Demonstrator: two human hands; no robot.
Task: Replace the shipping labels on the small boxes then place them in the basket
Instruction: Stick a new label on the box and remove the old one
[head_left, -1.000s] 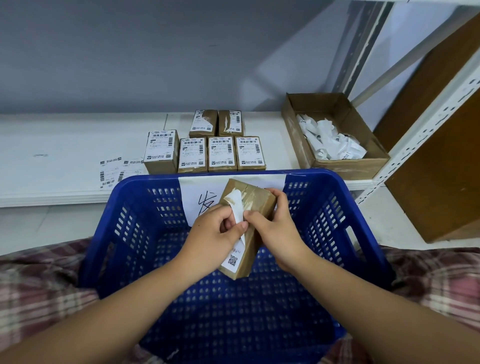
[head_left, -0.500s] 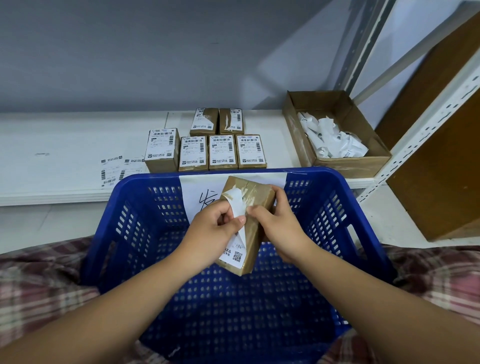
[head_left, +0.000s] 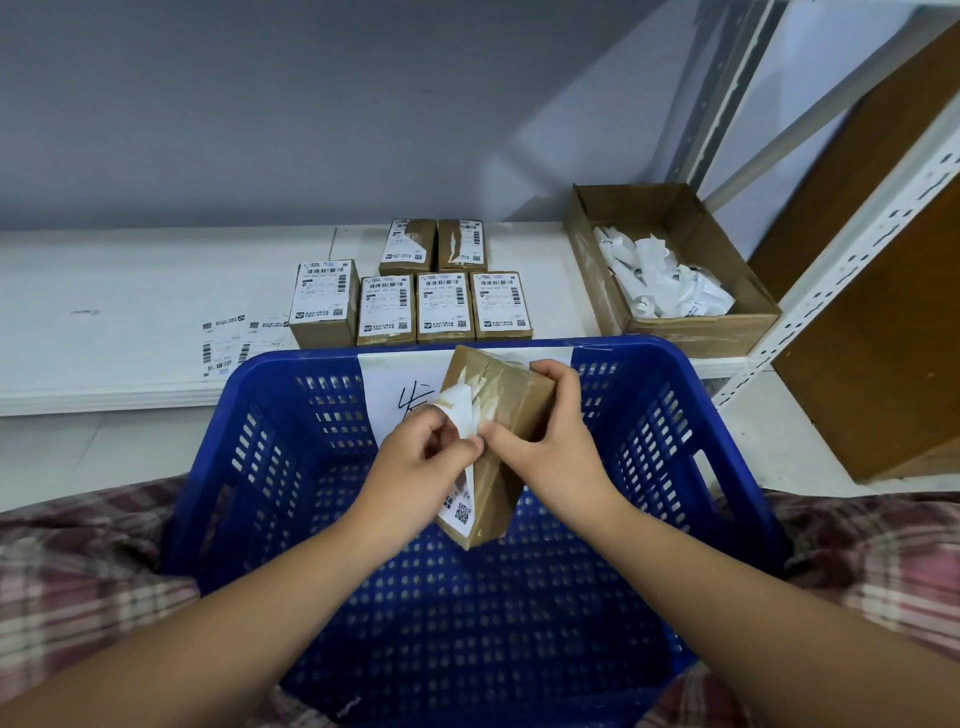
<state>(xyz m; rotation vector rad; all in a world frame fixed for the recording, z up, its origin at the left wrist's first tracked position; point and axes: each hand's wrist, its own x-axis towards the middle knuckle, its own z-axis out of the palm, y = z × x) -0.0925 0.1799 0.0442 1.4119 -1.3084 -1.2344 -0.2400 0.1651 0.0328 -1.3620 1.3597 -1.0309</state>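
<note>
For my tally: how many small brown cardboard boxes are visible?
7 boxes. Four in a row on the white shelf, two behind them, one gripped by the right hand over the blue plastic basket, left hand pinching its white label. Others may be hidden.

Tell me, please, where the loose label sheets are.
Head view: the loose label sheets lie on the white shelf, left of the leftmost small box.

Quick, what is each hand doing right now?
Left hand: closed, pinching the white label.
Right hand: closed, holding the small box.
</note>
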